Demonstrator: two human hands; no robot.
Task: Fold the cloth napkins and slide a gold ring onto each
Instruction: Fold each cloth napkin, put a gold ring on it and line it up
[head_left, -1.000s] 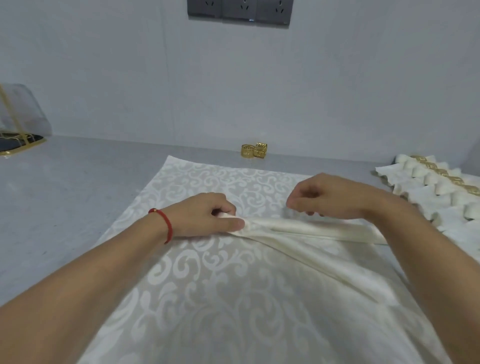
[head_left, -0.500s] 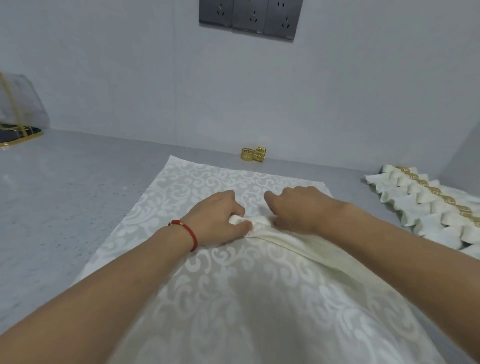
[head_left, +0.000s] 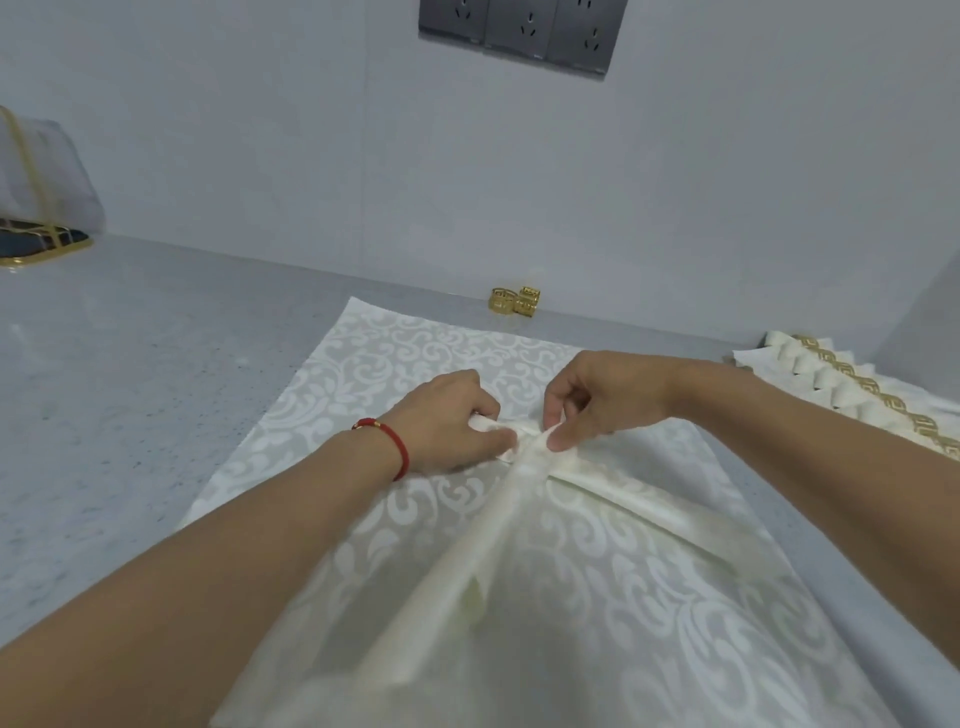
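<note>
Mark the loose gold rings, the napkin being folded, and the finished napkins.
gold rings (head_left: 515, 301), head view, on the pair by the wall.
napkin (head_left: 524, 467), head view, on the bunched fold below the fingers.
finished napkins (head_left: 852, 391), head view, on the ringed row.

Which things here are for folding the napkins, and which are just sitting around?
For the job:
- cream napkin, pinched by the left hand and right hand
- gold rings by the wall
- finished napkins with rings on

Just sitting around:
- patterned mat
- wall sockets
- gold-trimmed stand
</note>
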